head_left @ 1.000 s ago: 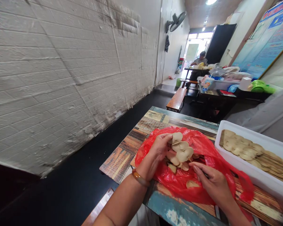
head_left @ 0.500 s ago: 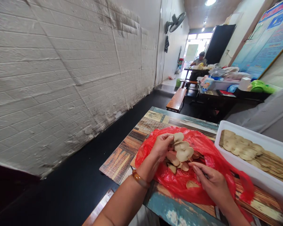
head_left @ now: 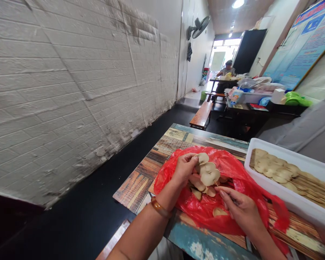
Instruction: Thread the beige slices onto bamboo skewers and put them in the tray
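Observation:
Thin, pale tan round slices [head_left: 209,177] are threaded on a thin wooden skewer [head_left: 217,185]. My left hand [head_left: 186,167], with an amber-coloured bangle on its wrist, pinches the slice at the far end. Closed on the skewer's near end are the fingers of my right hand [head_left: 238,204]. Both hands are over an opened red plastic bag [head_left: 168,176] with loose slices [head_left: 197,194] of the same kind inside. What food the slices are, I cannot tell.
A white plastic tub [head_left: 273,150] with several filled skewers [head_left: 276,168] stands at the right of the patterned wooden table [head_left: 135,177]. Farther off are a bench [head_left: 202,113], a cluttered dark table [head_left: 273,112] and a seated person [head_left: 228,68]. A white brick-pattern wall [head_left: 83,83] runs along the left.
The view has shifted very slightly, so everything sits a little farther left. Both hands keep the same hold on the slices and skewer.

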The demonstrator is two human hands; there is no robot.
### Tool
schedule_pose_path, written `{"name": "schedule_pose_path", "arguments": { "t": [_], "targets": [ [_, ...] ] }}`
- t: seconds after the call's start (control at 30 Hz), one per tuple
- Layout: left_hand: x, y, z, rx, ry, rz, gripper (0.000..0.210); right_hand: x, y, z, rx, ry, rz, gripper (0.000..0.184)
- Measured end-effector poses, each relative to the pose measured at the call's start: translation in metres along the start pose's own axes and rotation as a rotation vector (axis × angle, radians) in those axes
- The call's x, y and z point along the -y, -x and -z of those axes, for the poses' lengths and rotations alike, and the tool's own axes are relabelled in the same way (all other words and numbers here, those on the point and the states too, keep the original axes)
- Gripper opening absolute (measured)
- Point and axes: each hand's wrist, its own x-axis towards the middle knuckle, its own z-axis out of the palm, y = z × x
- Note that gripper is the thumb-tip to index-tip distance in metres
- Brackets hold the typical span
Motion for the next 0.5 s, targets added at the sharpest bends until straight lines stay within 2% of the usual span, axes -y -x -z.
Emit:
{"name": "schedule_pose_path", "arguments": {
  "t": [0.27,0.5],
  "targets": [
    [-0.0025,0.0011,-0.0016,-0.001,-0.07,-0.007,0.019,0.0022,0.0036,-0.0056,-0.042,-0.056,-0.041,0.046],
    [-0.0005,0.0021,-0.001,0.011,0.023,0.127,0.025,0.0015,0.0032,-0.008,-0.026,-0.126,-0.068,0.047]
  ]
}}
